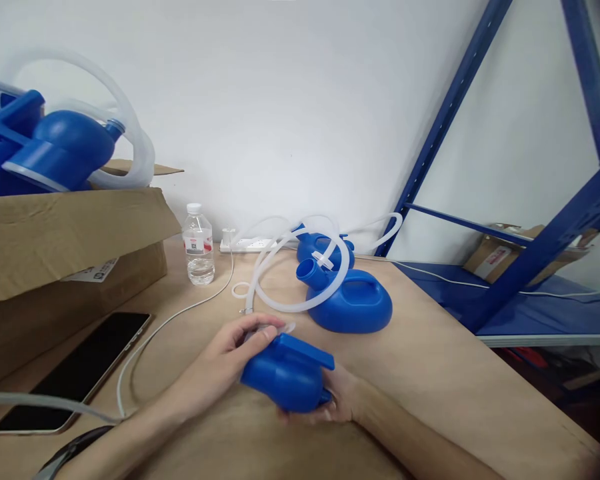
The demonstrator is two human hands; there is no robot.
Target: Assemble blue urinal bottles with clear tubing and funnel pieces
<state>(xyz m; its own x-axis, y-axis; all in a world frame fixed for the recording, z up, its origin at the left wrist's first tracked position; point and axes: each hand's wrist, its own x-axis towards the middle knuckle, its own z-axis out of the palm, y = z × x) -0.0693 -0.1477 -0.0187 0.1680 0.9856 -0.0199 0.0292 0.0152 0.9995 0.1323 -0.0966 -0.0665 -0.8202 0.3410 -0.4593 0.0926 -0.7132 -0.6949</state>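
Note:
In front of me both hands hold a blue plastic urinal cup [285, 377] with a flat bar handle, tilted above the table. My left hand [250, 340] grips its left end, thumb on top, beside a translucent piece [290, 328] partly hidden by the fingers. From below and the right, my right hand [343, 393] wraps round the end with the small spout; some of its fingers are hidden. Just beyond lies a blue urinal bottle [353, 307] with an angled open neck. A coiled translucent tube [260, 277] overlaps it and reaches towards my left hand.
At left a cardboard box [70, 220] holds several blue cups [65, 147] and tubes. A phone [75, 373], a white cable [175, 317] and a water bottle [199, 247] are nearby. Behind are a power strip [250, 245] and another blue bottle [310, 248]. Blue shelving [445, 100] stands right.

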